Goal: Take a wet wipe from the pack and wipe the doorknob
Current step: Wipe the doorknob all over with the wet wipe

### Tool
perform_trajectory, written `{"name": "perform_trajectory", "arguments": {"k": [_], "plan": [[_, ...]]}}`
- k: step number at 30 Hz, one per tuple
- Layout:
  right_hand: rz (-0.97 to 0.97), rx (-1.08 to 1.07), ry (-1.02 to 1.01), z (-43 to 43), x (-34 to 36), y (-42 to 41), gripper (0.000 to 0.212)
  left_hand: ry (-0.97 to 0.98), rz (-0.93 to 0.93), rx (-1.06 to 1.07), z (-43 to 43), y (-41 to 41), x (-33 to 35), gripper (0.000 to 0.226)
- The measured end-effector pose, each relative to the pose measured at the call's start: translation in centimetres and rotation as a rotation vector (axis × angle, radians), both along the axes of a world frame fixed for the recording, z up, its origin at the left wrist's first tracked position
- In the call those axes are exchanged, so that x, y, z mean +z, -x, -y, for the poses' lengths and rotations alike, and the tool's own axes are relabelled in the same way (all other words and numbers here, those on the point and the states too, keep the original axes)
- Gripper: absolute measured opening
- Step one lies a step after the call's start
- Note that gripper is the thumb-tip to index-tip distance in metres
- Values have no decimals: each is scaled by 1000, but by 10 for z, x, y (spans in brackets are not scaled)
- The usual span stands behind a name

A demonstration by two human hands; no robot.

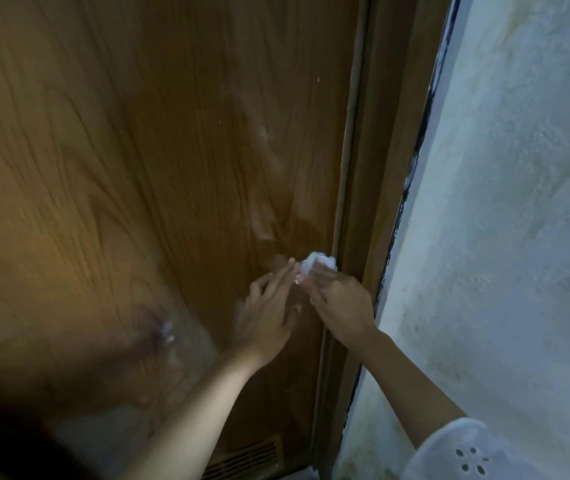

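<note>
My right hand (340,306) is closed around a crumpled white wet wipe (316,263) and presses it against the right edge of the brown wooden door (138,168), where the doorknob sits. The doorknob itself is hidden behind the wipe and my hands. My left hand (268,311) lies just left of the wipe, fingers stretched out toward it with the fingertips touching the door there. The wipe pack is not in view.
The door frame (363,202) runs down the right of the door, next to a rough whitish wall (501,237). A vent grille (245,459) sits at the door's bottom. A blurred reflection shows at lower left of the door.
</note>
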State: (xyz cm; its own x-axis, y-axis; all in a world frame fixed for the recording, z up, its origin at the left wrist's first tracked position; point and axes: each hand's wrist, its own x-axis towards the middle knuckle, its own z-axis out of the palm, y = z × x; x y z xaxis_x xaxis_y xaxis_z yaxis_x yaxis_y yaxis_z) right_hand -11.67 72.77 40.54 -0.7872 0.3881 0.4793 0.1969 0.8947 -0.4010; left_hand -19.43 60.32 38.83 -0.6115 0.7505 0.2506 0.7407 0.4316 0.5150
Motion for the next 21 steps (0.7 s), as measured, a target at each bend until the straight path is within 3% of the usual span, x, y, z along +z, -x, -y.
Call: {"name": "perform_trajectory", "arguments": {"k": [3, 7, 13, 21], "plan": [[-73, 127, 153, 0, -6, 4, 57, 66, -9, -35, -7, 2, -1, 60], [-99, 22, 450, -6, -12, 3, 36, 113, -9, -109, -15, 4, 2, 56], [-291, -111, 908, -4, -13, 3, 50, 146, -78, -209, -19, -4, 13, 62], [-327, -131, 1051, -8, -28, 5, 60, 173, -255, -190, -30, -1, 23, 55]]}}
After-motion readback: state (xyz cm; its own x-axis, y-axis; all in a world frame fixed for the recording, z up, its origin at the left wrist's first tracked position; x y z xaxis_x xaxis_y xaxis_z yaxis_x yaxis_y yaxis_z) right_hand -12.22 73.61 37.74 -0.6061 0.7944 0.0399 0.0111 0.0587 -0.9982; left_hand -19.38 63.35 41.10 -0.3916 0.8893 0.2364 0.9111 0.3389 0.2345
